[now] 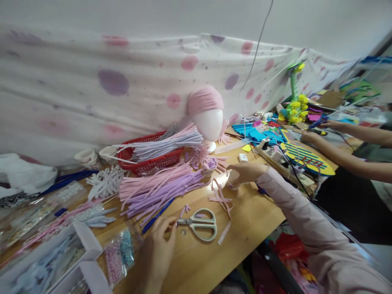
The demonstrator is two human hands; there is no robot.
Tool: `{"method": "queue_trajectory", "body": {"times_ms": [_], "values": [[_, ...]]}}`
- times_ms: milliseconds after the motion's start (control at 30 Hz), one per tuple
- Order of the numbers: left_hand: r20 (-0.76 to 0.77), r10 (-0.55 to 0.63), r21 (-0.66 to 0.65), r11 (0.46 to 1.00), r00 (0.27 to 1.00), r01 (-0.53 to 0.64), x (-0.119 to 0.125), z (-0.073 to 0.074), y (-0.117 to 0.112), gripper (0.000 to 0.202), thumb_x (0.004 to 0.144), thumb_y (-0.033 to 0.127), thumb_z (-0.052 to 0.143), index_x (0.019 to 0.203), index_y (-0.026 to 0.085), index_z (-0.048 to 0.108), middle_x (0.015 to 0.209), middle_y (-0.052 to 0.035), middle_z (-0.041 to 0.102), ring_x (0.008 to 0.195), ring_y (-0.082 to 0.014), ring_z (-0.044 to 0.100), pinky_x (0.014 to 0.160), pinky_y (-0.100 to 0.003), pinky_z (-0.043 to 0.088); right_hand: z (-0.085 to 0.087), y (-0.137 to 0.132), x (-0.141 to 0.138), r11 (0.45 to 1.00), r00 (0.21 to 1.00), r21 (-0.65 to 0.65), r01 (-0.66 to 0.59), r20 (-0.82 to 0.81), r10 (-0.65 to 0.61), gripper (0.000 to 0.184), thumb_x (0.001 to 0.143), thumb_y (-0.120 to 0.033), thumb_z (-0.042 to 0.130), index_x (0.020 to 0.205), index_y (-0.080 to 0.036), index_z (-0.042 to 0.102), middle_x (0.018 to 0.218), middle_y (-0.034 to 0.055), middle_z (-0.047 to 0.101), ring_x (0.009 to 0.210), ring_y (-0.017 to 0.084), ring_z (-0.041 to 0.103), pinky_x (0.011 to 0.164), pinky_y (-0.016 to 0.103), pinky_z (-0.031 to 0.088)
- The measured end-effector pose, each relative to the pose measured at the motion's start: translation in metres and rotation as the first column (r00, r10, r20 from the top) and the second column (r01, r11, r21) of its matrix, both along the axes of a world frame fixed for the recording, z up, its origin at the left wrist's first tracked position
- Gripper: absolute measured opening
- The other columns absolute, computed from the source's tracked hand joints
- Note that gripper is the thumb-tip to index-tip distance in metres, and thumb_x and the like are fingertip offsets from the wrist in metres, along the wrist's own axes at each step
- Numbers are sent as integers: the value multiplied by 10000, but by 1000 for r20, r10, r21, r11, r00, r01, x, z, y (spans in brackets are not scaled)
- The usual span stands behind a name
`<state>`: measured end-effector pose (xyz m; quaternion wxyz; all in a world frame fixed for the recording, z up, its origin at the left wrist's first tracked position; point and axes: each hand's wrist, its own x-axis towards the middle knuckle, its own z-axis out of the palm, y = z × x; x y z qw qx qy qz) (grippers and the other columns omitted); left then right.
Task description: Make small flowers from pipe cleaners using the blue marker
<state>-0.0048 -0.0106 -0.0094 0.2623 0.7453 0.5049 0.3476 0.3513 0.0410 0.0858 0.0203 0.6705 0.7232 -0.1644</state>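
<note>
My left hand (161,237) is near the table's front edge, thumb and fingertips pinched together beside the tip of the scissors (203,225); what they hold is too small to make out. The scissors have pale handles and lie on the wood. Small purple pieces (185,210) lie just above them. Further right, my right hand (248,173) is closed with fingers bent down around something pale that I cannot make out. Left of it are a curled pink ribbon (221,198) and a small cup of purple pieces (210,165).
Pink and purple pipe cleaners (159,188) lie below a red basket (153,163) with more. A white foam head (210,124) wears a pink cap. White box (87,241) and bead bags (119,253) fill the left. Another person's hands (309,138) work far right, beyond a power strip (284,167).
</note>
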Motion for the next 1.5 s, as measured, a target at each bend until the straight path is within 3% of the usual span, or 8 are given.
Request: {"method": "queue_trajectory", "body": {"times_ms": [233,400,600,933,1133,1267,1400,1500], "values": [[-319,123,98,990,940,-97,-8,15,35,198,839,200,466,935,202,639,947,-65,670,869,-226,635,787,-336,489,3,-7,-13,999,981,-45,12,193,-3,474,677,-150,658,1146,-128,590,1076,181,653,958,293,642,806,354,480],[-466,155,140,985,871,-101,-4,6,50,180,845,198,498,960,166,633,946,-96,668,917,-257,616,805,-355,465,11,-12,-17,998,976,48,-33,217,22,396,722,-281,665,1087,-136,617,998,168,672,914,303,649,768,367,487],[-419,197,190,974,886,-127,-9,1,54,139,848,187,493,801,178,624,849,-76,666,862,-241,610,789,-342,455,23,-32,-39,930,972,292,-224,142,189,388,820,-309,603,1182,-176,561,1118,140,647,970,276,638,823,380,487],[-125,318,324,908,940,-265,-29,37,29,161,866,234,468,832,189,618,832,-58,689,757,-196,641,689,-288,462,33,-29,-109,749,930,599,-282,-20,366,267,900,-283,516,1142,-192,583,1101,121,636,996,255,619,854,380,485],[23,193,226,955,981,-193,-37,57,20,149,845,239,498,851,185,637,856,-58,686,819,-193,628,746,-294,473,30,-3,-177,628,725,529,-570,-37,688,523,816,-261,648,1300,-179,467,1249,168,553,1149,276,531,953,432,438],[63,105,156,981,992,-114,-51,66,17,194,777,172,523,917,186,656,937,-61,680,877,-194,619,800,-311,486,26,14,-205,694,734,322,-644,3,679,317,868,-139,534,1181,-143,583,984,147,699,928,246,654,820,365,479],[132,106,-9,994,986,-105,-82,70,13,283,747,225,552,1007,182,654,993,-71,692,814,-183,639,751,-309,516,29,25,-200,709,699,230,-666,-141,702,269,874,-112,485,1086,-159,644,1006,116,715,890,207,674,782,293,480],[164,144,-124,984,976,-124,-103,69,12,256,765,293,553,947,165,679,883,-64,717,751,-183,652,694,-291,521,25,28,-191,773,731,131,-620,-261,631,255,862,-136,493,1072,-140,638,863,90,735,727,167,684,658,245,496]]}}
